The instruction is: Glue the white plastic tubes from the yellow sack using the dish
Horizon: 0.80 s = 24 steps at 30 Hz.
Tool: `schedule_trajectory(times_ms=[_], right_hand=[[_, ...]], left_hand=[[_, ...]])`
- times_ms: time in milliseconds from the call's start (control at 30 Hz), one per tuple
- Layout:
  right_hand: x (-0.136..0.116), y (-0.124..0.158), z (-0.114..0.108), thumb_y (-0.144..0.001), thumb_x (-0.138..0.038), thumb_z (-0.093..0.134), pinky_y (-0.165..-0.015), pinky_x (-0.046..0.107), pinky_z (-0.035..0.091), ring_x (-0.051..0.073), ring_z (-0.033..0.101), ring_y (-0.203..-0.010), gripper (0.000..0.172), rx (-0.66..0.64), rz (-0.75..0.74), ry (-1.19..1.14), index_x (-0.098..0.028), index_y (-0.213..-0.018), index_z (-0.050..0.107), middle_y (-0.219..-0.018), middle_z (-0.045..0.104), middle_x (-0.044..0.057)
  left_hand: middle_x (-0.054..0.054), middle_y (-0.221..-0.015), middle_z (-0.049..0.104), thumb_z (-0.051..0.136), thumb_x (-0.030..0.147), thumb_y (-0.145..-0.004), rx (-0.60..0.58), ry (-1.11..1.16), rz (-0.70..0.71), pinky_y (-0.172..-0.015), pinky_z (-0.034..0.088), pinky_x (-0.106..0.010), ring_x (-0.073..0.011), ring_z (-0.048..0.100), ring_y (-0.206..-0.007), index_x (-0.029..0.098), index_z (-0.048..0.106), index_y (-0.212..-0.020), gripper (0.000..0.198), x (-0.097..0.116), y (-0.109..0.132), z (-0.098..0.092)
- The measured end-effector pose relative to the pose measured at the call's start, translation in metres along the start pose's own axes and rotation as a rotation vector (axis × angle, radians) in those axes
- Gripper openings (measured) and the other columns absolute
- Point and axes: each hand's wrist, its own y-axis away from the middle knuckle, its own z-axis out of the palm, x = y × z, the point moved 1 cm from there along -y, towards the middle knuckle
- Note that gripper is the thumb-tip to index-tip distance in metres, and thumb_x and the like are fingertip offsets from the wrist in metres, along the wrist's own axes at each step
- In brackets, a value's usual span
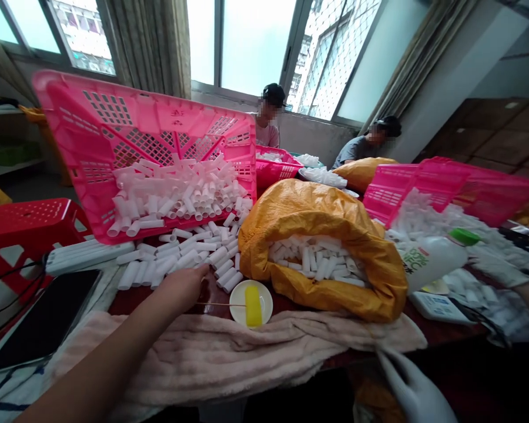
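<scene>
My bare left hand reaches to the edge of a pile of short white plastic tubes. Its fingers are mostly hidden behind the back of the hand, so its grip does not show. Just right of it, a small round white dish holds a yellow sponge block, and a thin stick runs from the sponge towards the hand. My right hand, in a white glove, is low at the table's front edge beside a pink towel. Its fingers come together at the tips; anything between them is too small to make out.
A yellow woven sack of tubes stands mid-table. Behind the pile leans a pink basket. A phone and a red stool are left; a green-capped bottle is right. A co-worker's gloved hand is far right; two people sit behind.
</scene>
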Motion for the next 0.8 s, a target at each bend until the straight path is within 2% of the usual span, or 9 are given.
schedule_trajectory(times_ms=[67, 133, 200, 267, 333, 400, 467, 600, 800], right_hand=[[-0.049, -0.035, 0.013, -0.072, -0.049, 0.042, -0.085, 0.032, 0.045, 0.024, 0.059, -0.093, 0.040, 0.026, -0.160, -0.024, -0.020, -0.090, 0.062, -0.097, 0.066, 0.009], [-0.099, -0.077, 0.031, -0.079, -0.043, 0.036, -0.084, 0.030, 0.043, 0.022, 0.059, -0.092, 0.038, 0.056, -0.276, 0.066, -0.017, -0.087, 0.062, -0.098, 0.065, 0.011], [-0.136, -0.117, 0.053, -0.078, -0.041, 0.042, -0.074, 0.032, 0.044, 0.023, 0.061, -0.080, 0.035, -0.068, -0.199, 0.292, -0.015, -0.075, 0.064, -0.083, 0.066, 0.013], [-0.159, -0.146, 0.068, -0.072, -0.036, 0.054, -0.070, 0.034, 0.043, 0.025, 0.061, -0.074, 0.025, -0.098, -0.166, 0.353, -0.014, -0.069, 0.064, -0.075, 0.066, 0.014], [-0.167, -0.156, 0.076, -0.068, -0.032, 0.060, -0.070, 0.034, 0.043, 0.026, 0.060, -0.074, 0.020, -0.078, -0.192, 0.343, -0.013, -0.070, 0.063, -0.076, 0.065, 0.014], [-0.168, -0.147, 0.076, -0.074, -0.034, 0.055, -0.072, 0.033, 0.042, 0.024, 0.058, -0.080, 0.023, -0.037, -0.261, 0.318, -0.013, -0.079, 0.062, -0.084, 0.063, 0.013], [-0.167, -0.122, 0.075, -0.082, -0.037, 0.045, -0.074, 0.029, 0.043, 0.020, 0.057, -0.082, 0.028, -0.049, -0.444, 0.151, -0.014, -0.091, 0.058, -0.089, 0.062, 0.010], [-0.172, -0.067, 0.090, -0.089, -0.031, 0.037, -0.072, 0.025, 0.046, 0.015, 0.057, -0.078, 0.023, -0.339, -0.752, -0.291, -0.019, -0.099, 0.054, -0.086, 0.061, 0.003], [-0.172, -0.057, 0.131, -0.084, -0.018, 0.043, -0.082, 0.033, 0.046, 0.018, 0.056, -0.088, 0.026, -0.312, -0.939, -0.052, -0.021, -0.107, 0.054, -0.098, 0.061, 0.005]], left_hand=[[-0.007, -0.091, 0.063, 0.042, 0.020, -0.072, 0.069, 0.099, -0.030, -0.066, 0.041, -0.029, -0.0215, 0.058, -0.081, 0.022, 0.043, -0.116, 0.044, -0.001, 0.006, -0.004], [-0.006, -0.097, 0.061, 0.042, 0.021, -0.073, 0.140, 0.225, 0.035, -0.070, 0.041, -0.027, -0.0194, 0.057, -0.086, 0.021, 0.043, -0.114, 0.041, 0.002, 0.012, -0.005], [-0.005, -0.095, 0.060, 0.041, 0.027, -0.075, 0.170, 0.320, 0.099, -0.071, 0.040, -0.026, -0.0185, 0.056, -0.086, 0.021, 0.049, -0.104, 0.030, 0.010, 0.015, 0.000], [-0.005, -0.091, 0.061, 0.041, 0.031, -0.077, 0.166, 0.363, 0.129, -0.072, 0.040, -0.027, -0.0188, 0.056, -0.085, 0.020, 0.052, -0.096, 0.025, 0.016, 0.016, 0.010], [-0.005, -0.089, 0.060, 0.042, 0.031, -0.077, 0.147, 0.372, 0.176, -0.073, 0.040, -0.027, -0.0191, 0.055, -0.085, 0.020, 0.053, -0.093, 0.022, 0.020, 0.016, 0.022], [-0.005, -0.090, 0.060, 0.041, 0.030, -0.078, 0.128, 0.373, 0.235, -0.073, 0.040, -0.026, -0.0183, 0.055, -0.086, 0.020, 0.052, -0.091, 0.020, 0.021, 0.015, 0.032], [-0.004, -0.091, 0.059, 0.040, 0.029, -0.079, 0.123, 0.379, 0.259, -0.073, 0.040, -0.025, -0.0168, 0.055, -0.085, 0.021, 0.051, -0.090, 0.017, 0.020, 0.014, 0.037], [-0.002, -0.092, 0.058, 0.041, 0.032, -0.080, 0.126, 0.402, 0.299, -0.076, 0.039, -0.024, -0.0148, 0.054, -0.084, 0.022, 0.051, -0.093, 0.019, 0.018, 0.012, 0.040], [-0.002, -0.090, 0.061, 0.043, 0.038, -0.080, 0.083, 0.320, 0.335, -0.073, 0.040, -0.024, -0.0159, 0.056, -0.084, 0.022, 0.052, -0.087, 0.020, 0.021, 0.009, 0.041]])
